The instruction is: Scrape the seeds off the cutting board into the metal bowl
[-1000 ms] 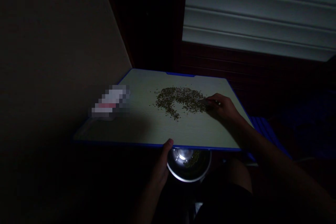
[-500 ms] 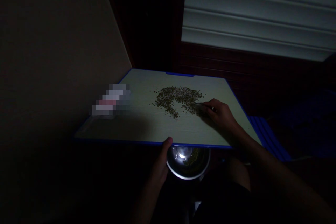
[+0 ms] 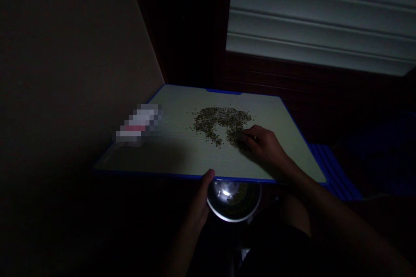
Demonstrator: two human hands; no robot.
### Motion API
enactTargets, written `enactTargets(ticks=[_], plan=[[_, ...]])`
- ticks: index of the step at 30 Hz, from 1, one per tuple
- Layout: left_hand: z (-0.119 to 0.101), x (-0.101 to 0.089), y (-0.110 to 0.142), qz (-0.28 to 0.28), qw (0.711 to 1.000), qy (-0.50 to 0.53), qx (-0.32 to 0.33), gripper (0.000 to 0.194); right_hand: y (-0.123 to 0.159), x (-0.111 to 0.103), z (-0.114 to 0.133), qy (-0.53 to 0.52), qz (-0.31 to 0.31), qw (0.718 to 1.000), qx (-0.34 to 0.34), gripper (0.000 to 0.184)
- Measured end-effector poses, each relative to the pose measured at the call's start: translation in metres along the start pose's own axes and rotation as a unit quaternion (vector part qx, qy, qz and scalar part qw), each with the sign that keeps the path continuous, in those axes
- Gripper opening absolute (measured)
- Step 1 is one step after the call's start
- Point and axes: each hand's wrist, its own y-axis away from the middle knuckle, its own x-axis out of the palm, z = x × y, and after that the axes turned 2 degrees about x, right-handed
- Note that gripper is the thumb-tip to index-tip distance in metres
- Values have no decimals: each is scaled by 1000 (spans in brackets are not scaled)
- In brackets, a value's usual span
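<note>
One thumb on the edge: the left hand point(image 3: 202, 207) lays it over the near side of the pale board point(image 3: 224, 163); the other fingers are too dark to tell what they close on.
Bowl below: a metal bowl point(image 3: 226, 213), partly hidden by the board, beside the left hand, greenish bits inside.
Pinch: the right hand point(image 3: 264, 143) has a small flat tool point(image 3: 238, 134) between thumb and fingers.
Grains: small brownish-green grains point(image 3: 222, 114) lie in an arch at mid-board, the tool at its right end.
Board's left: a pixelated white-and-red item point(image 3: 138, 123).
Backdrop: a pale slatted panel point(image 3: 308, 21), upper right.
</note>
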Motion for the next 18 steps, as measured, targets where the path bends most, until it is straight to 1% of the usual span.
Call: enactTargets(ticks=[10, 15, 18], plan=[[1, -1, 0, 13, 1000, 5, 8, 47, 4, 4, 25, 0, 37, 999, -34, 24], [2, -2, 0, 25, 1000, -5, -7, 47, 9, 7, 34, 18, 51, 997, -54, 25], [2, -1, 0, 21, 1000, -3, 5, 49, 11, 9, 40, 21, 58, 996, -58, 26]])
